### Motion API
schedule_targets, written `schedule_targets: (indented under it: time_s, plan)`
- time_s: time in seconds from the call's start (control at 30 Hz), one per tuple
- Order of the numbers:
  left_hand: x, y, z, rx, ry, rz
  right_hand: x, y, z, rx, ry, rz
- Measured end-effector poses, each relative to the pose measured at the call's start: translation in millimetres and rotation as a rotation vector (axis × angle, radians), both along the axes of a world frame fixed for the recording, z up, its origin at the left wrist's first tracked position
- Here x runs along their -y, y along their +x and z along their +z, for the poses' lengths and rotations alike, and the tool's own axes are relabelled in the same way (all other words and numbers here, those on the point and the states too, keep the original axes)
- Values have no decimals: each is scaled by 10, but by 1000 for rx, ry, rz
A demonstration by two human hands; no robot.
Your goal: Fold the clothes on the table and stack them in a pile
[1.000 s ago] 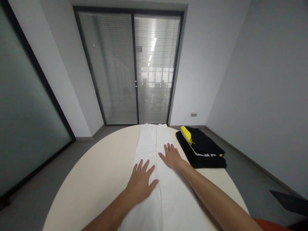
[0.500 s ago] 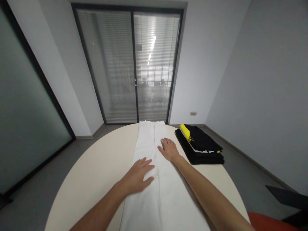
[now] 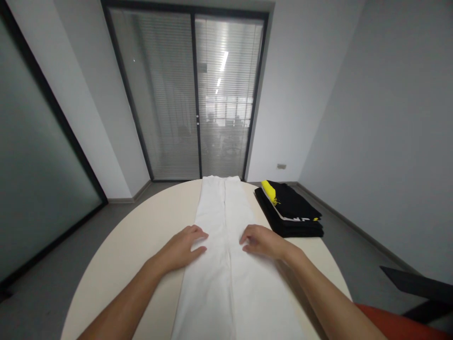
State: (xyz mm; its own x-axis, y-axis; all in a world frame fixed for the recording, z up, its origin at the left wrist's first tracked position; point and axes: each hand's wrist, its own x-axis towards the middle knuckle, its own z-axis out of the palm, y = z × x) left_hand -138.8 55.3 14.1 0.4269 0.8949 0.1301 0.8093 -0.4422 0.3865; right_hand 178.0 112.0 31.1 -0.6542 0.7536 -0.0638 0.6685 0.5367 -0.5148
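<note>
A long white garment [image 3: 214, 204], folded into a narrow strip, lies down the middle of a round cream table [image 3: 141, 236]. My left hand [image 3: 183, 245] rests on the garment's left edge, fingers loosely bent and pointing right. My right hand [image 3: 261, 241] lies on the garment's right half, fingers slightly curled and pointing left. Neither hand holds anything; the cloth stays flat under both.
A stack of folded black clothes [image 3: 292, 215] with a yellow part [image 3: 268, 187] sits at the table's far right. An orange seat [image 3: 403, 326] and a dark chair part [image 3: 417, 283] are at the lower right. Glass doors with blinds [image 3: 194, 94] stand beyond the table.
Both hands have drawn back toward me along the garment and moved out to its sides. Their fingers went from spread flat to loosely bent. The view tilted slightly.
</note>
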Motion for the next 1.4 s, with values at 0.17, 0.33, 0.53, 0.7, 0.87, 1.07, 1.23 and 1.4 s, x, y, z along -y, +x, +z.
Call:
schedule_targets:
  time_s: [0.17, 0.33, 0.53, 0.7, 0.87, 1.07, 1.23, 1.4]
  plan:
    - [-117, -340, 21, 29, -177, 180, 47, 80, 86, -14, -190, 70]
    - [-81, -439, 47, 145, -480, 52, -47, 441, 161, 111, -56, -212]
    - [-57, -446, 47, 140, -566, 43, -66, 574, 142, 252, -331, -258]
    - [-64, -359, 42, 212, -640, 6, -91, 567, 80, 82, -591, -201]
    - [-69, -350, 90, 167, -617, -25, -121, 617, 49, -55, -643, -175]
    - [36, -322, 194, 128, -561, 26, -126, 612, 75, -121, -719, -88]
    - [161, -202, 278, -52, -440, 210, -179, 617, 5, -121, -709, -87]
    - [148, -153, 228, -109, -472, 156, -260, 668, -127, -109, -687, -64]
